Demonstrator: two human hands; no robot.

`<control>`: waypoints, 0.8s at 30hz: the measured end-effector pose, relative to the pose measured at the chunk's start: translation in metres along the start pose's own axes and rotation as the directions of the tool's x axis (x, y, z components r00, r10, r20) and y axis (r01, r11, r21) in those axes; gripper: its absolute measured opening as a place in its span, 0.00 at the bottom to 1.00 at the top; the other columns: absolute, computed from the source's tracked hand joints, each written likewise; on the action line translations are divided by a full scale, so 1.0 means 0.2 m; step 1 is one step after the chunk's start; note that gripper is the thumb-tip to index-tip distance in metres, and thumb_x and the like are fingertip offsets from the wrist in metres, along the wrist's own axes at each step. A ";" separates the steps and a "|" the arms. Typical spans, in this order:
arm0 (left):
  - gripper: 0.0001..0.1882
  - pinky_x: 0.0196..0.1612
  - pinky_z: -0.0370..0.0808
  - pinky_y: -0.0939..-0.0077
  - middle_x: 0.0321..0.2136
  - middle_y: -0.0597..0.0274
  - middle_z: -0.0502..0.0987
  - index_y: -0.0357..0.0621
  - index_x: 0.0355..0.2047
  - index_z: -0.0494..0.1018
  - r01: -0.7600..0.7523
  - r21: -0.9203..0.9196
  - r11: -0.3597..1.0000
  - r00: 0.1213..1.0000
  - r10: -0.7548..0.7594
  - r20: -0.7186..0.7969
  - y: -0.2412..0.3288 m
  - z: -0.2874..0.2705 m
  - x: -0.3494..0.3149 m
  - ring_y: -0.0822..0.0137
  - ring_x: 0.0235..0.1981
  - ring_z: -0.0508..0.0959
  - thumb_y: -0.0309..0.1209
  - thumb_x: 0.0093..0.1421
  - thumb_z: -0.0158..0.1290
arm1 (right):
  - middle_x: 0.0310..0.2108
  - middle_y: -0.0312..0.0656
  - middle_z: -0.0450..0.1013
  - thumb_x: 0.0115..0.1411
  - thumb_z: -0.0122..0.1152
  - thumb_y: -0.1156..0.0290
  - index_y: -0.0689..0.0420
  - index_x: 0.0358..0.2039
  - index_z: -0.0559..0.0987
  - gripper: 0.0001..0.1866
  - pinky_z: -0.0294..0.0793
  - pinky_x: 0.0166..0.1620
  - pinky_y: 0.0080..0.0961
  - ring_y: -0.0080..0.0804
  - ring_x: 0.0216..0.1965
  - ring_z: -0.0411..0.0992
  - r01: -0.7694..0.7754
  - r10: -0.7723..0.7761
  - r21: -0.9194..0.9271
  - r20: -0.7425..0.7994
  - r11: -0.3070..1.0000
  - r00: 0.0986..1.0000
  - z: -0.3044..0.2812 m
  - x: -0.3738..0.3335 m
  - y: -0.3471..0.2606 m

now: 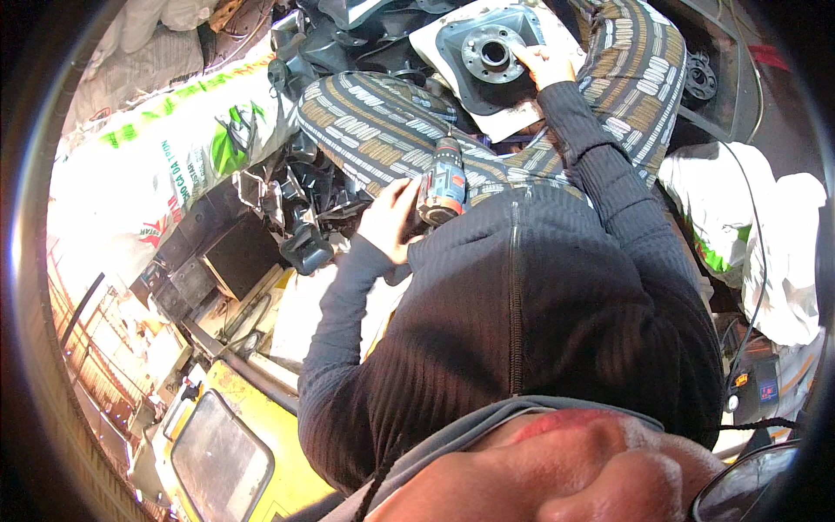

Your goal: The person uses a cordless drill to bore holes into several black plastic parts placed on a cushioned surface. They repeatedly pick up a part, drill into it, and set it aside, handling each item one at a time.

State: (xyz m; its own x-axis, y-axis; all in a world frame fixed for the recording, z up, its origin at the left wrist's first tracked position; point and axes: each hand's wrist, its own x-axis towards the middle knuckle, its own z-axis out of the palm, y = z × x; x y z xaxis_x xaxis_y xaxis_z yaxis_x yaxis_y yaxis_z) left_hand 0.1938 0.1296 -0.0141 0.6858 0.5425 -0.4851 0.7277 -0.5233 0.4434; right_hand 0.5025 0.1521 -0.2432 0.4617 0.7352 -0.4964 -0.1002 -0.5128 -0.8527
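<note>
My left hand (389, 219) is closed round a cordless drill (445, 184), held at my lap with its chuck toward the far side. The drill's grip is mostly hidden by my fingers and jacket. Ahead of my knees lies a black, square-shaped part (515, 90) with a round silver metal hub (496, 57) at its centre. It rests on a white sheet or board (442, 39). My right hand (550, 66) reaches to the hub's right edge with fingers drawn together. Whatever is between those fingertips is too small to make out.
Black plastic parts (300, 204) are heaped to my left, beside a large white-and-green sack (174, 174). A yellow machine body (230, 444) stands lower left. White bags (739, 217) lie at right, crossed by a dark cable. Another black hub part (698, 76) sits at the far right.
</note>
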 end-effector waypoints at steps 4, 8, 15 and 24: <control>0.41 0.50 0.67 0.67 0.47 0.49 0.68 0.45 0.58 0.55 0.170 -0.011 0.985 0.958 -0.168 -0.234 0.08 0.20 0.11 0.54 0.48 0.70 0.30 0.42 0.57 | 0.22 0.36 0.75 0.45 0.65 0.52 0.57 0.26 0.80 0.19 0.69 0.33 0.22 0.23 0.25 0.70 -0.031 0.030 0.039 0.003 0.999 1.000 0.01 0.00 -0.01; 0.31 0.45 0.71 0.70 0.41 0.53 0.72 0.44 0.53 0.62 -0.009 0.199 0.980 0.998 0.020 -0.055 0.04 -0.05 0.25 0.58 0.41 0.74 0.30 0.46 0.57 | 0.24 0.38 0.76 0.44 0.65 0.52 0.57 0.28 0.80 0.21 0.70 0.36 0.23 0.25 0.27 0.71 0.041 -0.041 0.011 -0.041 0.999 0.998 0.02 -0.02 -0.01; 0.19 0.14 0.66 0.80 0.18 0.62 0.73 0.36 0.38 0.65 0.172 -0.574 0.800 0.945 -0.298 -0.132 0.24 -0.53 0.53 0.71 0.11 0.70 0.24 0.46 0.59 | 0.26 0.39 0.76 0.44 0.66 0.51 0.58 0.30 0.80 0.22 0.70 0.38 0.23 0.27 0.28 0.72 -0.026 0.027 0.014 -0.049 1.000 0.998 0.01 -0.06 -0.07; 0.22 0.13 0.65 0.81 0.21 0.62 0.72 0.38 0.44 0.63 0.286 -0.521 0.804 0.933 -0.358 -0.041 0.25 -0.53 0.72 0.72 0.13 0.70 0.22 0.48 0.57 | 0.24 0.35 0.74 0.48 0.65 0.58 0.60 0.29 0.79 0.17 0.68 0.35 0.17 0.19 0.28 0.69 -0.060 0.062 0.051 -0.037 0.997 0.997 0.01 -0.09 -0.09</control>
State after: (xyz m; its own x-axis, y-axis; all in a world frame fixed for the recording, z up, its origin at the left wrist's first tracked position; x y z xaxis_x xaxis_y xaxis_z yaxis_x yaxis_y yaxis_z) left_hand 0.3303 0.2502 0.0179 0.3794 0.7205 -0.5805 0.7884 0.0767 0.6104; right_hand 0.4932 0.1494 -0.2185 0.4869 0.6852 -0.5416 -0.1721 -0.5327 -0.8286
